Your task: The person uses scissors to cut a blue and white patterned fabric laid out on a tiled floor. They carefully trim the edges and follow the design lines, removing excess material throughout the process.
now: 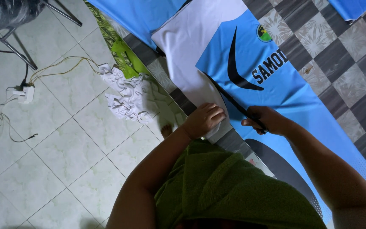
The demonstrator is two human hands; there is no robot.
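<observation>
Work surface: table [352,55] covered in a grey-and-white checked pattern, seen from above.
Cloth: printed fabric panel [250,63], light blue with a white section and a black curved mark, lies flat on the table. Its long axis runs diagonally from upper left to lower right of the view.
Tool: long thin black blade [234,104], apparently scissors or a cutter; exact kind cannot be told. It lies along the boundary between the white and blue sections, pointing up-left away from the person.
Right hand [267,121]: fingers closed around the near end of the blade, resting on the blue section. Forearm enters from lower right.
Left hand [204,119]: fingers curled together, pressing down on the white section's near edge, just left of the blade. It grips nothing that can be seen.
Relation: the uncut boundary extends up-left from both hands; the right hand is nearer the line, the left sits just beside it.
Floor: pale tiles [64,148], crumpled white scraps [126,95], green patterned cloth [119,51], power strip with cables [25,94].
</observation>
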